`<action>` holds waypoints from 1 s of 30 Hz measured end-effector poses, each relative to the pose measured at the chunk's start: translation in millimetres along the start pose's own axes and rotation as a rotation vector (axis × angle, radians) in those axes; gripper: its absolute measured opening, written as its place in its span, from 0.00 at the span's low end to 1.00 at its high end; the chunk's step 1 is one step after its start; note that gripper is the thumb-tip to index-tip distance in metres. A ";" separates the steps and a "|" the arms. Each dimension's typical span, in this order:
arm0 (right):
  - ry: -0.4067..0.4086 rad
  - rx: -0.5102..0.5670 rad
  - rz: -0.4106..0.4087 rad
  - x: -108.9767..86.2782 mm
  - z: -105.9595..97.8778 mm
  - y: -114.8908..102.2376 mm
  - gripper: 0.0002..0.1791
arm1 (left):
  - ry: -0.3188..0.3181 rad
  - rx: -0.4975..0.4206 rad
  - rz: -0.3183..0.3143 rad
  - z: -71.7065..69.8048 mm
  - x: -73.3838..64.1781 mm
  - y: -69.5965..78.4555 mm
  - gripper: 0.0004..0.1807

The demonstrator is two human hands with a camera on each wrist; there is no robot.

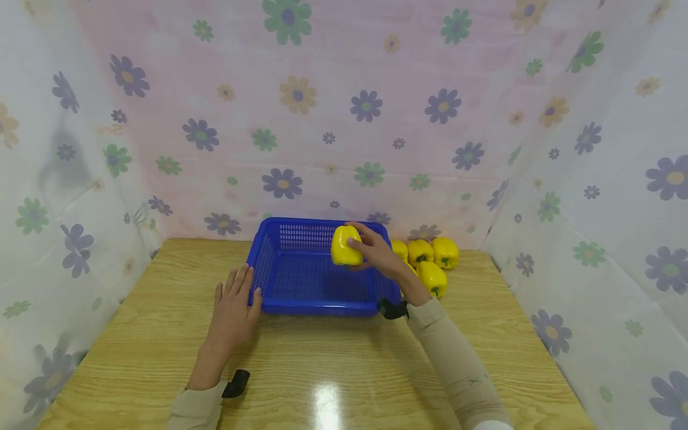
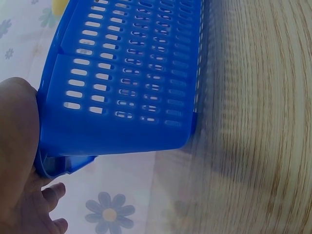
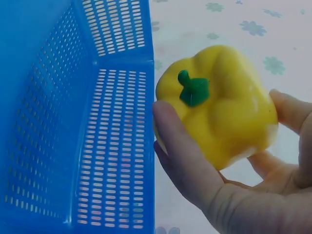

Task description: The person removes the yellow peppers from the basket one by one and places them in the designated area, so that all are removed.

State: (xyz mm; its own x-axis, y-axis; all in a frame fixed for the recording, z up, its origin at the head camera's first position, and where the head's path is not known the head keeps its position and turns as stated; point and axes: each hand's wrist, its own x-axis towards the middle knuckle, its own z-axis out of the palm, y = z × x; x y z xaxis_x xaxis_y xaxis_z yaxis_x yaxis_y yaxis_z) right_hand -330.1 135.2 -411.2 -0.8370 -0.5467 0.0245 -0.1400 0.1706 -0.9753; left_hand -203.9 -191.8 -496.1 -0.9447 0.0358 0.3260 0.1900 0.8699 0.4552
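My right hand [image 1: 376, 251] holds a yellow bell pepper [image 1: 346, 246] over the right half of a blue plastic basket [image 1: 322, 309], with the basket's slotted floor showing beneath. In the right wrist view, the thumb and fingers grip the pepper [image 3: 229, 107] around its sides, and its green stem [image 3: 194, 90] is in sight. My left hand [image 1: 232, 310] rests at the basket's left rim, its fingers extended. Seen from the left wrist, that hand [image 2: 19, 146] touches the upper edge of the basket's slotted side [image 2: 122, 87].
Several more yellow bell peppers [image 1: 432, 278] lie grouped on the wooden table [image 1: 301, 370] just right of the basket, some partly hidden behind my right wrist. A flower-patterned cloth [image 1: 333, 77] hangs behind and along both sides of the table.
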 end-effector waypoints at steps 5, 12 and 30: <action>0.036 0.021 -0.008 -18.2 -0.1 4.7 0.32 | 0.000 -0.003 -0.002 -0.1 -0.5 1.3 0.33; 0.048 0.136 -0.046 -46.7 1.7 13.6 0.33 | -0.002 0.003 -0.002 -0.5 -0.9 2.0 0.32; 0.094 0.265 -0.165 -112.2 -18.7 45.6 0.33 | -0.032 0.009 -0.003 -1.1 -0.9 0.5 0.33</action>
State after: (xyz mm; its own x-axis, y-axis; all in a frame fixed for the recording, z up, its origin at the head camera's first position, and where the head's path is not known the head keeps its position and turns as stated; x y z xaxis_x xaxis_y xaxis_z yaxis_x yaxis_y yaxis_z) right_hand -252.5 219.6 -454.3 -0.8611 -0.4694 0.1954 -0.1456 -0.1405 -0.9793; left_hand -202.7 -191.9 -495.3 -0.9533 0.0488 0.2982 0.1851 0.8744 0.4485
